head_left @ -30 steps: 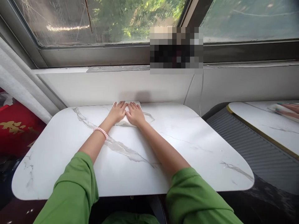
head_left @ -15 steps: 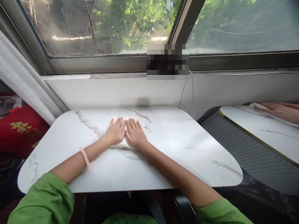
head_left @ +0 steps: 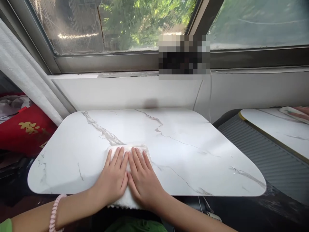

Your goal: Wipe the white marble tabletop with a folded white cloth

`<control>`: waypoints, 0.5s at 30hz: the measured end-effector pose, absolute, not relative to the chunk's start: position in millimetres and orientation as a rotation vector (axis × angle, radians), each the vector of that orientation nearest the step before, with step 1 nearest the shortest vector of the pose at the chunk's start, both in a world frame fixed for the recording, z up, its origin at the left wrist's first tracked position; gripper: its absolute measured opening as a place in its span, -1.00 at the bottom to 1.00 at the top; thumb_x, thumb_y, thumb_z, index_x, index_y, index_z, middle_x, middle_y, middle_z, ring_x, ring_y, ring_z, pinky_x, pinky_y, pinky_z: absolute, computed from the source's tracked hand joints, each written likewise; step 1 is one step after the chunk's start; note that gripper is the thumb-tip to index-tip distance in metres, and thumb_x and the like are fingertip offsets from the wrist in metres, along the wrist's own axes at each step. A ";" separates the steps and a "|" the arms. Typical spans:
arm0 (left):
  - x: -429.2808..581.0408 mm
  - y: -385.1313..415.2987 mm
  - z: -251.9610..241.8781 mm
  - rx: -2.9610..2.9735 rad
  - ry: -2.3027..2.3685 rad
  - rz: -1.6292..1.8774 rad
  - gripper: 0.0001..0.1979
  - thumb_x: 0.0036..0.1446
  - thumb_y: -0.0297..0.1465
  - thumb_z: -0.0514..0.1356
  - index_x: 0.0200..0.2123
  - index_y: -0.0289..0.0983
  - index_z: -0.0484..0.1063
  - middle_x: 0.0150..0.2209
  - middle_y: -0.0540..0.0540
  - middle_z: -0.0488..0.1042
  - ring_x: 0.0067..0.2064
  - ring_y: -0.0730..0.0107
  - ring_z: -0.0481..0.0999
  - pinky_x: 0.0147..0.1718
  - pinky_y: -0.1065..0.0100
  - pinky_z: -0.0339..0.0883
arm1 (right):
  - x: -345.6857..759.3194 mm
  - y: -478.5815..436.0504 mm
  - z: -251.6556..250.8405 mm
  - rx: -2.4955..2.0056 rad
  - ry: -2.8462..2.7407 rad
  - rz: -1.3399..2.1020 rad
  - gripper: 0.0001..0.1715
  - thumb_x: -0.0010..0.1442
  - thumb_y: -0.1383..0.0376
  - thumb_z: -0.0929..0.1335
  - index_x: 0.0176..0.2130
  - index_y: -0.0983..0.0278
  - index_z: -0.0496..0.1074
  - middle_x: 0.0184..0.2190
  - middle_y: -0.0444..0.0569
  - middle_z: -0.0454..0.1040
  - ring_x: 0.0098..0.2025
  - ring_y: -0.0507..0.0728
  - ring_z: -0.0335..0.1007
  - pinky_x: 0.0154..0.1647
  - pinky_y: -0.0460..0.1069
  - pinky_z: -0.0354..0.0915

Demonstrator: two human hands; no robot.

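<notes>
A white fluffy cloth lies flat at the front edge of a white marble-patterned table, and its near end hangs past that edge. My left hand rests palm down on the left part of the cloth, fingers stretched out. Beside it, my right hand presses flat on the right part, with its fingers pointing away from me. The two thumbs meet over the middle of the cloth. A pink coiled band circles my left wrist.
Behind the table stands a white wall below a window. A white curtain and a red bag are at the left. At the right, a second marble-patterned table bears another cloth, with part of another person's hand on it.
Both my hands have slid the cloth from the table's far middle back toward me, to the front edge. The view has shifted slightly; the other person's hand shows less.
</notes>
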State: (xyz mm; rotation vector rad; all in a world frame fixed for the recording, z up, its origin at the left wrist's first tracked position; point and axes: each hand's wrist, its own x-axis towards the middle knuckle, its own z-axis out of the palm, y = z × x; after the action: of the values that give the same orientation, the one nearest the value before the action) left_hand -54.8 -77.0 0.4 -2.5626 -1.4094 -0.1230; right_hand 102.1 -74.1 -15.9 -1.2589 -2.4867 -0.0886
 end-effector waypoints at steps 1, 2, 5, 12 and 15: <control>-55.7 -75.2 0.3 -2.565 -1.413 -0.121 -0.46 0.25 -0.36 -0.13 0.25 -0.45 0.10 0.29 -0.26 0.04 0.33 0.07 -0.07 0.26 -0.01 -0.17 | 102.3 -71.3 -15.8 -1.247 -2.502 -0.082 -0.34 0.29 0.24 0.10 0.26 0.57 0.06 0.29 0.25 0.00 0.34 0.34 -0.21 0.29 0.28 -0.03; -56.5 -71.8 0.1 -2.570 -1.420 -0.119 -0.46 0.25 -0.37 -0.14 0.25 -0.47 0.09 0.29 -0.26 0.03 0.33 0.08 -0.07 0.26 0.00 -0.17 | 102.4 -66.8 -16.1 -1.234 -2.519 -0.078 -0.34 0.29 0.24 0.10 0.26 0.57 0.06 0.29 0.25 0.00 0.34 0.34 -0.20 0.29 0.28 -0.04; -60.1 -50.3 -0.5 -2.599 -1.451 -0.108 -0.45 0.25 -0.37 -0.16 0.25 -0.52 0.08 0.29 -0.29 0.03 0.32 0.09 -0.05 0.26 0.01 -0.15 | 99.5 -42.7 -18.5 -1.200 -2.548 -0.076 -0.34 0.28 0.25 0.09 0.25 0.59 0.08 0.27 0.28 0.04 0.33 0.37 -0.16 0.27 0.31 -0.05; -86.1 62.2 0.7 -2.549 -1.774 -0.053 -0.45 0.22 -0.45 -0.16 0.27 -0.50 0.03 0.30 -0.25 0.03 0.32 0.18 -0.04 0.27 0.04 -0.20 | 54.8 70.8 -21.9 -1.311 -2.450 0.024 -0.36 0.24 0.32 0.10 0.24 0.56 0.12 0.26 0.24 0.10 0.31 0.30 -0.08 0.30 0.22 -0.15; -103.6 113.5 0.4 -2.493 -1.863 -0.143 -0.45 0.22 -0.47 -0.17 0.28 -0.44 0.00 0.31 -0.19 0.03 0.32 0.26 -0.04 0.28 0.09 -0.23 | 28.9 121.4 -21.8 -1.363 -2.397 0.042 -0.37 0.25 0.34 0.08 0.25 0.55 0.09 0.26 0.24 0.11 0.30 0.27 -0.07 0.29 0.20 -0.16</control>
State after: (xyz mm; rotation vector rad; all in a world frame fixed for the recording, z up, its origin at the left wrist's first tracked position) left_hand -103.6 113.5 0.4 -2.4928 -1.8634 -0.1430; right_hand 28.9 121.4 -21.8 -1.3626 -2.3966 0.0416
